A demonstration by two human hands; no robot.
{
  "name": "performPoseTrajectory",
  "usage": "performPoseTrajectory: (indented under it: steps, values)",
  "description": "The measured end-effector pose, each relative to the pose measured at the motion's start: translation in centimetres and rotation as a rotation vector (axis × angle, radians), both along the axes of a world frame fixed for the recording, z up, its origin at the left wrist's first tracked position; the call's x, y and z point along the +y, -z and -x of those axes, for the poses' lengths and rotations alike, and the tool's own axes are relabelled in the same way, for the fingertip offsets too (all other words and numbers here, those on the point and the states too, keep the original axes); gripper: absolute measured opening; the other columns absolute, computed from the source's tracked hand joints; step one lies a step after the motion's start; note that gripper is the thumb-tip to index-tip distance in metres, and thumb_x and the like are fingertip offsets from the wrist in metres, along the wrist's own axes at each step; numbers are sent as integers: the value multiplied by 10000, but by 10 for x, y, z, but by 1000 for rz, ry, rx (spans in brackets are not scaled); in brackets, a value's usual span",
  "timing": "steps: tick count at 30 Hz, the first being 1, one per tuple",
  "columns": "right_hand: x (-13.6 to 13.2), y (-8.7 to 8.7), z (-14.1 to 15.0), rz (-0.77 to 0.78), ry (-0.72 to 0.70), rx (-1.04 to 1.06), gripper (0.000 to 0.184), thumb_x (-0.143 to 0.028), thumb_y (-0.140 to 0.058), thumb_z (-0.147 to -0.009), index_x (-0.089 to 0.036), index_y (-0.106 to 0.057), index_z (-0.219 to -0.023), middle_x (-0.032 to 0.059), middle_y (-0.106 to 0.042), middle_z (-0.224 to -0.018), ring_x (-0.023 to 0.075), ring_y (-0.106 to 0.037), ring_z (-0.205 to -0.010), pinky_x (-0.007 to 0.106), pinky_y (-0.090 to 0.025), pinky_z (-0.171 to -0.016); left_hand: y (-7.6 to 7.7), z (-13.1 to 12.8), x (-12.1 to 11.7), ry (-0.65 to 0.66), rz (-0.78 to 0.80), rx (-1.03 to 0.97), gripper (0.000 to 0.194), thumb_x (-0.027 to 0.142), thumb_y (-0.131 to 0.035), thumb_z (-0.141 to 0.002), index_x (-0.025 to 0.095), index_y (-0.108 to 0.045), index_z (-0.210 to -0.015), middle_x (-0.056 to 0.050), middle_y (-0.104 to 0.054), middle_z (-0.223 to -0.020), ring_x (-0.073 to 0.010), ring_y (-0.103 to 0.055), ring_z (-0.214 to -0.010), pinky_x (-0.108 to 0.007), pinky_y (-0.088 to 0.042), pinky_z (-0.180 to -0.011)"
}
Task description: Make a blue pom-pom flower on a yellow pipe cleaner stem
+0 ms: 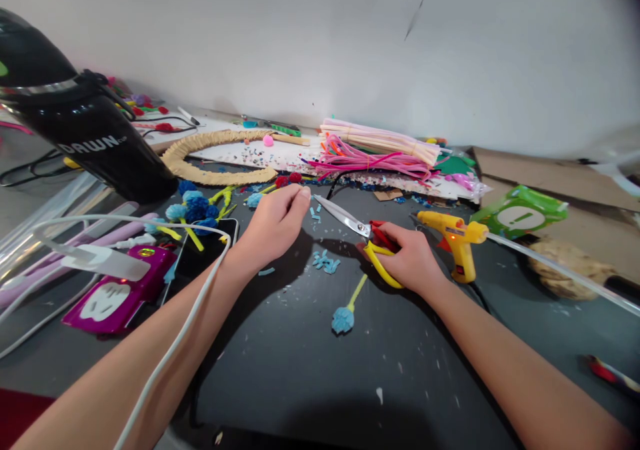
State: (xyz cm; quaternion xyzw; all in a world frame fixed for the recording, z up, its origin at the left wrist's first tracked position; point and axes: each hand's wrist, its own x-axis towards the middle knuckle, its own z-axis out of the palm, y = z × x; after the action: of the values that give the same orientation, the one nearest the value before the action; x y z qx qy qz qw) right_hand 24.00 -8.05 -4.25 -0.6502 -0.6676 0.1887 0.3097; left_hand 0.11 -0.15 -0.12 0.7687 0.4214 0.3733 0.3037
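- In the head view, the person's left hand (280,227) is curled, thumb against fingers; whether something thin is pinched inside cannot be told.
- The right hand (407,257) is clamped around the handles of the scissors (345,217), whose tips point to the left fingertips and lie just beside them.
- Snipped blue pieces (326,262) lie on the dark table (300,383) between the hands, with a blue flower (343,320) nearer the person.
- A slip of the blades could nick the left fingers, since the tips sit so near.
- The glue gun (457,233) stands just beyond the right hand; its small light suggests power, so a sideways knock might mean a burn.
- The white cable (187,317) crosses in front of the left forearm and could snag if that arm pulls back.
- A sleeve or draught might scatter the loose pieces.
- Counted: two hands, one pair of scissors, one glue gun, one flower between the forearms, one black bottle (100,130), one purple power block (107,297); the blue pieces overlap too much to count.
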Motion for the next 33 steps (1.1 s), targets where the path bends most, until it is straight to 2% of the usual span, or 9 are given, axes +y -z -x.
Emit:
performPoseTrajectory:
  steps: [9, 15, 33]
  values:
    - [2, 2, -2, -47, -20, -32, 254, -378, -682, -757, -183, -703, -918, -38, -545, -627, 117, -462, -586, 230, -351, -553, 1, 0, 1, 0, 1, 20, 366, 359, -391, -971, 183, -345, -653, 33, -344, -608, -103, -335, -587, -276, -263, -557]
    - [1, 3, -2, -65, 9, -28, 310, -396, -699, -735, -175, -691, -952, -27, -566, -639, 125, -477, -592, 234, -377, -564, 2, 0, 1, -9, 17, -22, 379, 378, -386, -972, 184, -347, -649, 31, -339, -605, -102, -327, -578, -271, -263, -545]
    - [1, 1, -2, -44, -28, -62, 273, -364, -681, -752, -180, -689, -954, -30, -582, -643, 115, -476, -584, 224, -348, -551, 0, 0, 0, 0, 16, 15, 385, 387, -386, -980, 182, -369, -654, 33, -362, -600, -100, -349, -574, -274, -277, -552]
